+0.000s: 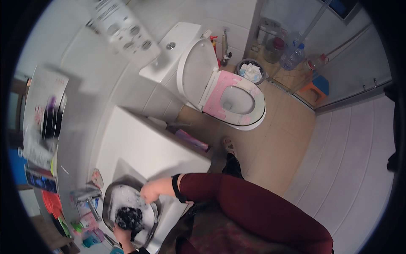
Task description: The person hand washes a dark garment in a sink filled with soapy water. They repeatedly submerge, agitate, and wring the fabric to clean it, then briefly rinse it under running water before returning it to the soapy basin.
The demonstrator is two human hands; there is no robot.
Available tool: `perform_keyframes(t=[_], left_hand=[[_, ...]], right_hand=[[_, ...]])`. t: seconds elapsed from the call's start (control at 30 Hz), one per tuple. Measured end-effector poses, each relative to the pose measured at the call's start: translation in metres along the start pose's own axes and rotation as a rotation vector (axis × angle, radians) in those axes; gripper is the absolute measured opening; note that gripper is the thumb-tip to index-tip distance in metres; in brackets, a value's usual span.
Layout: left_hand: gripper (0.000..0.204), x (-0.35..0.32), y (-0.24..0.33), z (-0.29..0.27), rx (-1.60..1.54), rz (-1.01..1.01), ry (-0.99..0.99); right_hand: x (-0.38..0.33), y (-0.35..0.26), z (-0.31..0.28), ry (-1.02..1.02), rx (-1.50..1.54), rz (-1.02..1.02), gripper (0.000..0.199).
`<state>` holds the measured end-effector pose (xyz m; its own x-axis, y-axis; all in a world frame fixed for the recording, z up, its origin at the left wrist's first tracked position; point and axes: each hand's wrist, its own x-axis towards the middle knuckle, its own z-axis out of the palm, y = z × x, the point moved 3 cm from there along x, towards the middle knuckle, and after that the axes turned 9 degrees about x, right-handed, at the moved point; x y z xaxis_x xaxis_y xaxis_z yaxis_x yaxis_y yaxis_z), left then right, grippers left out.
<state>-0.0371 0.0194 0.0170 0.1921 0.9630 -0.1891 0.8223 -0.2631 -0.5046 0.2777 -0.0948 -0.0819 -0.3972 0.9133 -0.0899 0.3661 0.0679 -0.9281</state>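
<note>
A dark cloth [129, 218] lies in the soapy basin [111, 199] set in the sink [122, 167], under the tap [86, 197]. The left hand [120, 233] clamps on the cloth's near edge; the right hand [151, 191], fingers curled together, rests on the basin's rim, seemingly steadying it.

White counter [139, 148], sunken basin [111, 195], tan floor [279, 139], toilet [237, 101]
</note>
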Motion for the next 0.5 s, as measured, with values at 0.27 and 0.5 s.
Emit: perform_keyframes(t=[0.27, 0.5], left_hand=[[0.079, -0.032, 0.082, -0.111, 0.285, 0.009, -0.282], [0.078, -0.016, 0.120, -0.149, 0.459, -0.005, -0.259]], right_hand=[[-0.011, 0.001, 0.007, -0.334, 0.044, -0.158, 0.043], [-0.032, 0.014, 0.017, -0.271, -0.195, -0.361, 0.036]])
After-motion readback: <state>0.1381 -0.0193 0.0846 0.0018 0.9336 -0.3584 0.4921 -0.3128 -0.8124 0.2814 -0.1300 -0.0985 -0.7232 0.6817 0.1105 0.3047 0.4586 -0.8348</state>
